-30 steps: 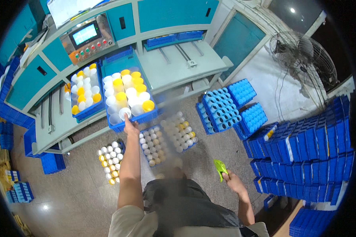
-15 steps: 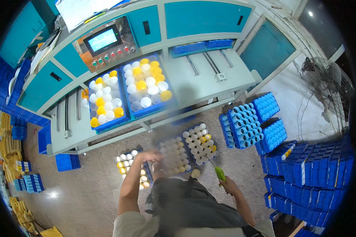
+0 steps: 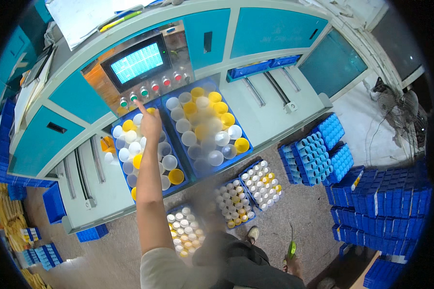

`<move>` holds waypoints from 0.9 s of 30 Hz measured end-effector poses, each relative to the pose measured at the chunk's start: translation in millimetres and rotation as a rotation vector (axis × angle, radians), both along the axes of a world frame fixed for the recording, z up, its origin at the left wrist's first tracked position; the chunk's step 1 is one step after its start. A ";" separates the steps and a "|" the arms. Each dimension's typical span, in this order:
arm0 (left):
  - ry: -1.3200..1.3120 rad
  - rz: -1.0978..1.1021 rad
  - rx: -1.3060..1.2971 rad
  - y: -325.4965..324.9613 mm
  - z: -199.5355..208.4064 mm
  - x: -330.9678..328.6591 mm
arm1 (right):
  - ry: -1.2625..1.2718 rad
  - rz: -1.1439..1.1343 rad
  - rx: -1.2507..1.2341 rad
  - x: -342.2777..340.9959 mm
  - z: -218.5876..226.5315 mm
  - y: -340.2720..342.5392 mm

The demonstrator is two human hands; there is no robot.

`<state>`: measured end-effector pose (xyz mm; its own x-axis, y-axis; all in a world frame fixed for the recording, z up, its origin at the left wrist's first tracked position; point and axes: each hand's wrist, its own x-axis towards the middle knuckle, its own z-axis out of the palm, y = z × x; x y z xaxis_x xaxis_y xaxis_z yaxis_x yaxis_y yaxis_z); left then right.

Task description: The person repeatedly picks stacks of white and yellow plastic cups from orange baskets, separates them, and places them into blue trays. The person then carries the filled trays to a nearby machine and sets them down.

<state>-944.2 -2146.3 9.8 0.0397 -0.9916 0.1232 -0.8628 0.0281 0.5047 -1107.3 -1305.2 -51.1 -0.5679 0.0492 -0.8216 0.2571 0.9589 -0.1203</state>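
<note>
My left hand reaches up over the left blue crate of white and yellow cups, holding nothing. Its index finger is stretched out to a green push button on the control panel, touching or very close to it. Low on the right, my right hand is closed around a green-handled tool with a long thin tip that points away from me. Whether that tip is a blade cannot be made out. A lit screen sits above the row of green and red buttons.
A second blue crate of cups stands beside the first on the machine table. Cup-filled crates lie on the floor below. Blue crates are stacked at the right, near a fan. A haze blurs the middle.
My left hand has risen from beside my body to the button panel, its index finger extended. I am closer to the machine. The right hand, lower in view, keeps the green-handled tool. The screen display differs.
</note>
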 end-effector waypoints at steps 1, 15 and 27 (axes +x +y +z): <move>-0.050 0.003 -0.008 -5.9 -1.6 2.9 | 0.003 -0.029 -0.003 6.7 1.7 -2.9; -0.077 -0.185 -0.142 12.1 -6.1 24.7 | -0.006 0.240 -0.047 46.8 -49.4 21.2; -0.375 -1.433 0.889 656.6 -316.5 57.1 | -0.001 0.072 -0.124 200.6 -86.9 264.2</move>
<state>-887.1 -1489.7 -306.7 -0.7657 0.0263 -0.6427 -0.4673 0.6639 0.5839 -906.7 -1041.0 -137.9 -0.5655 -0.0931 -0.8195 0.1887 0.9526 -0.2385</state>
